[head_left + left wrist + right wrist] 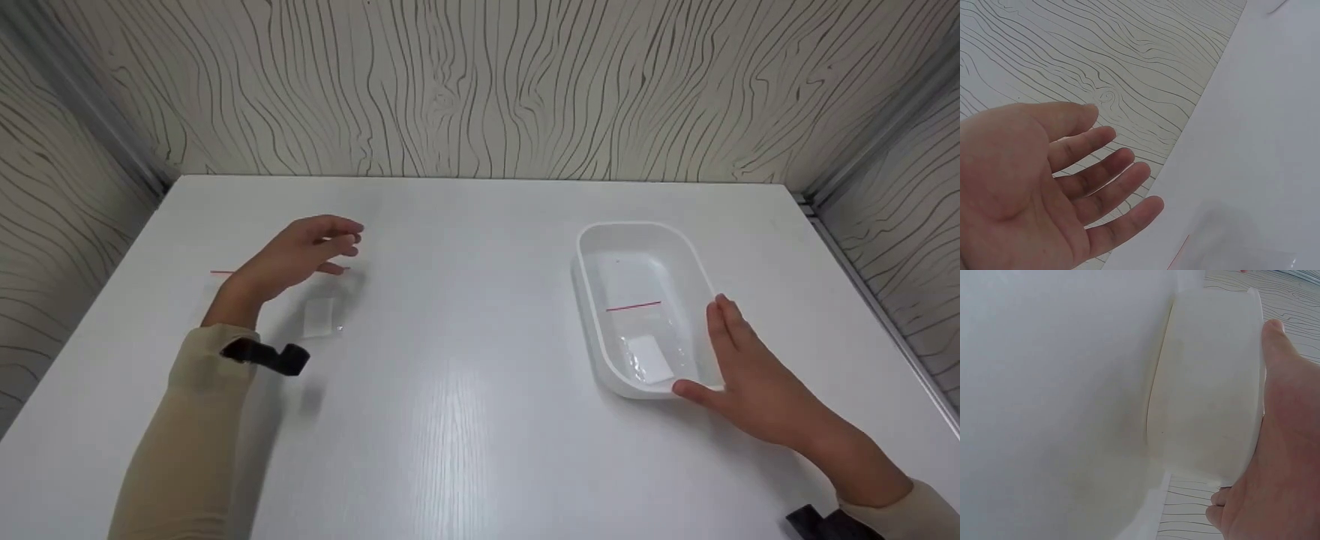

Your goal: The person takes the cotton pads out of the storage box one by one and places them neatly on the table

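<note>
My left hand (300, 251) hovers over the left side of the table, fingers relaxed and slightly bent, with nothing in them. Below it lies a clear zip bag (319, 318) with a red seal line and a white rectangle; the hand and wrist hide part of it. A corner of that bag (1241, 260) shows low in the left wrist view. My right hand (757, 390) rests against the near right corner of a white plastic container (589, 322), thumb on the near rim, straight fingers along the right rim. Inside the container lies another clear zip bag (649, 358) with a red line and white rectangle.
The white table (465, 300) carries these things. Panels with a wavy wood-grain pattern (480, 90) stand behind it and on both sides. Black straps with small camera mounts (274, 355) sit on both wrists.
</note>
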Tool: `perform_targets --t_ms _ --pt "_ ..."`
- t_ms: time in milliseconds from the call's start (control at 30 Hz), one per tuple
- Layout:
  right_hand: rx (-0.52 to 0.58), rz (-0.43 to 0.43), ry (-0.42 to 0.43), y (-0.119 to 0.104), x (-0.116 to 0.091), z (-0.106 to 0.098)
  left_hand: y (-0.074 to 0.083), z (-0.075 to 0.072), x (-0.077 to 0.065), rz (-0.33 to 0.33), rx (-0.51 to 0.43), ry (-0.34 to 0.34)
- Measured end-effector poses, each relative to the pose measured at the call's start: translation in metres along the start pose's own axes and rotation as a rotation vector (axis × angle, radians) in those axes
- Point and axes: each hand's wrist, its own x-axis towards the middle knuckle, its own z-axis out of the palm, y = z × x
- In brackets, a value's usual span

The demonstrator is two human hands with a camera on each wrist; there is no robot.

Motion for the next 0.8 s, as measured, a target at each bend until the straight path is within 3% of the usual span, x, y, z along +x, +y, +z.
perform_targets --t_ms 567,800 --pt "-0.015 0.026 -0.020 -0.001 0.001 0.001 0.004 0.008 0.003 0.014 0.013 -0.009" --pt "-0.016 0.022 -0.018 0.001 0.002 0.001 0.008 0.012 0.006 0.062 -0.016 -0.033"
